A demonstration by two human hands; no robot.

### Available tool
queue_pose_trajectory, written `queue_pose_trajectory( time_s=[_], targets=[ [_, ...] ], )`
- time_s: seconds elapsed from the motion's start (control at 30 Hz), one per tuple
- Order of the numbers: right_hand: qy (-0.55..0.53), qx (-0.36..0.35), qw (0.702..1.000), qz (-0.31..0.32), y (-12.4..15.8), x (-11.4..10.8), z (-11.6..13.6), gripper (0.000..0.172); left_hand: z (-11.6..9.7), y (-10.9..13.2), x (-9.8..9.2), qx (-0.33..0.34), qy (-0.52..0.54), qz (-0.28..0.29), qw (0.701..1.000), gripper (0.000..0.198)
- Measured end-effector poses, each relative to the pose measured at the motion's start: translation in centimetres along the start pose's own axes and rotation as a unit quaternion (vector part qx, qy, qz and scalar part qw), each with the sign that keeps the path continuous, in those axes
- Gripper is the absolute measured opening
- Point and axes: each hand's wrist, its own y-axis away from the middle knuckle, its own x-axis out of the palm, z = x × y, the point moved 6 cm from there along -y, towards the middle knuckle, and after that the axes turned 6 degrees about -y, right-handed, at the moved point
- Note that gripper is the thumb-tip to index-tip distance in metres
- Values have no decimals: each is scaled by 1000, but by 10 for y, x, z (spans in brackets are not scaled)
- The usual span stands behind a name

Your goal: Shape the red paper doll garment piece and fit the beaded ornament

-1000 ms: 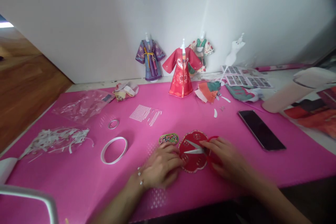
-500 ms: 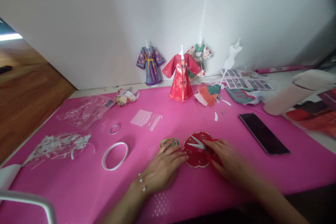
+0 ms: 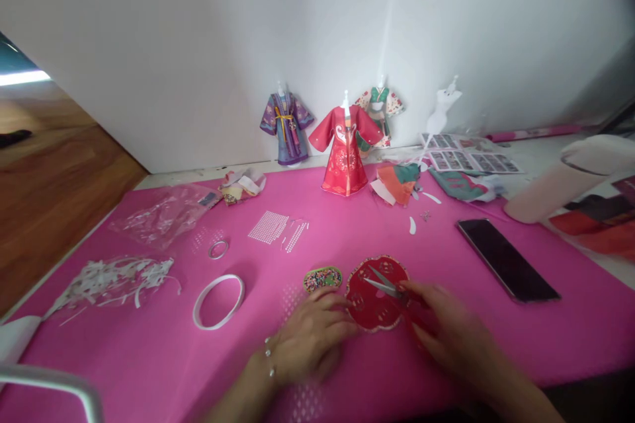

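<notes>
A flat red scalloped piece (image 3: 374, 314) with a patterned rim lies on the pink mat. My left hand (image 3: 310, 337), with a beaded bracelet at the wrist, rests palm down beside it, fingers stretched out and their tips at its left edge. In my right hand (image 3: 441, 324) is a pair of scissors (image 3: 387, 287) with red handles, its blades parted over the red piece. Motion blurs that hand. Just beyond my left fingers sits a small green-rimmed tray of colourful beads (image 3: 322, 277).
Dressed mini mannequins, one in a red robe (image 3: 346, 158), stand by the wall near a bare white mannequin (image 3: 440, 115). A phone (image 3: 506, 261) lies right, a white ring (image 3: 218, 302) left. White paper scraps (image 3: 129, 277), a gem sheet (image 3: 270, 227) and a pinkish cylinder (image 3: 540, 188) are also around.
My right hand has shifted slightly right and down with the scissors. My left fingers have drawn back from the bead tray, uncovering more of it. The view has tilted slightly.
</notes>
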Motion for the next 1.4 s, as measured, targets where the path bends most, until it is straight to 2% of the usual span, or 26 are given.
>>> queue_pose_trajectory(
  time_s=[0.13, 0.4, 0.53, 0.67, 0.8, 0.93, 1.17, 1.3, 1.4],
  targets=[
    [-17, -1, 1000, 21, -12, 8, -2, 46, 5, -1, -3, -28, -10, -10, 1000, 41],
    [-39, 9, 998, 54, -39, 35, -14, 46, 10, -1, 3, -56, -66, 15, 996, 39],
    [-26, 26, 998, 41, -41, 33, -20, 42, 12, 0, 0, -60, -54, -6, 997, 41],
    [-13, 42, 999, 22, -38, 22, -19, 34, 19, 4, -10, -87, -32, -69, 993, 43],
    [-12, 50, 999, -3, -28, 16, -13, 36, 39, 16, -21, -214, -48, -150, 964, 41],
    [-17, 65, 998, -3, -14, 20, -13, 37, 51, 24, -17, -285, -67, -155, 943, 49],
    [14, 35, 999, -34, 0, 13, -6, 35, 56, 26, -10, -312, -64, -139, 938, 39],
    [29, 45, 997, -56, 6, 11, -7, 33, 55, 28, -15, -324, -57, -171, 929, 42],
    [35, 42, 996, -72, 9, 10, -10, 33, 52, 28, -16, -308, -44, -183, 932, 46]
  ],
)
